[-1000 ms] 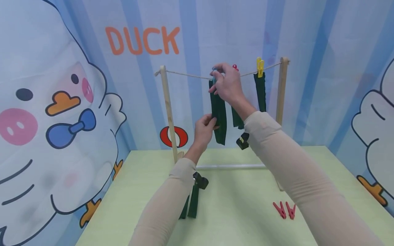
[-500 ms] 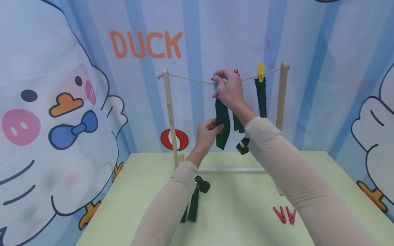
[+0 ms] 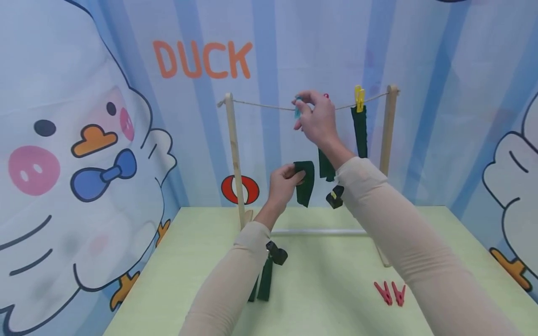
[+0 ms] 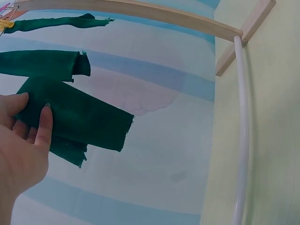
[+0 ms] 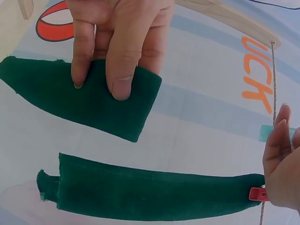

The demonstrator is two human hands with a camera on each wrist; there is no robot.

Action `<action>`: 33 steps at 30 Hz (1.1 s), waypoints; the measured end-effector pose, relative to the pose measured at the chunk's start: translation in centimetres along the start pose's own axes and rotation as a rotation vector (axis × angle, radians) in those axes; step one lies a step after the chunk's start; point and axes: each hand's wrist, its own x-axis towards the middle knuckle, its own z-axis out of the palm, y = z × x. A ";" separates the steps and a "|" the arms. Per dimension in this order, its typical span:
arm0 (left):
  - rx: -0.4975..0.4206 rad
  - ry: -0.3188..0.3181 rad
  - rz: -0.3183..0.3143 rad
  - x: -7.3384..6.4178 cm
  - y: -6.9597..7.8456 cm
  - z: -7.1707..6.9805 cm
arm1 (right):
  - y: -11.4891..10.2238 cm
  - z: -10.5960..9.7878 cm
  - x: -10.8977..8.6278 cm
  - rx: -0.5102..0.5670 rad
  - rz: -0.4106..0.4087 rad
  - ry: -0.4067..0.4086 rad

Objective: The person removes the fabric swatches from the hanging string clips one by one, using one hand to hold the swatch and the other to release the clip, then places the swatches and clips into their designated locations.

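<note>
My left hand (image 3: 282, 186) pinches a dark green cloth strip (image 4: 86, 115) between thumb and fingers, below the rope line (image 3: 265, 106) and apart from it. The strip's folded ends hang down past the fingers. Up at the line, my right hand (image 3: 319, 119) pinches a teal clothespin (image 5: 266, 133); whether it still grips the rope cannot be told. Just right of that hand another green strip (image 5: 154, 194) hangs from a red clothespin (image 5: 256, 193). A third green strip (image 3: 360, 133) hangs under a yellow clothespin (image 3: 359, 99).
Two wooden posts (image 3: 233, 149) carry the rope, with a white bar (image 3: 315, 232) between them low down. Two red clothespins (image 3: 391, 294) lie on the pale green table (image 3: 328, 289) at right. More green strips (image 3: 265, 282) lie near my left forearm.
The green strip has come away from the line and the teal clothespin, and its top now sits at my left hand. My right hand stays at the rope with the clothespin.
</note>
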 end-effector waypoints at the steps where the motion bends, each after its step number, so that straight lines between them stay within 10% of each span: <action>1: 0.001 -0.001 -0.002 0.0 0.0 0.0 | 0.0 0.0 0.1 -0.002 0.001 0.003; 19: 0.004 -0.002 -0.041 -1.0 0.1 -1.4 | -0.5 -0.7 0.9 0.090 -0.042 0.032; 33: 0.052 0.004 -0.073 -2.8 -0.4 -2.0 | 1.5 -2.3 -3.1 0.034 -0.074 -0.007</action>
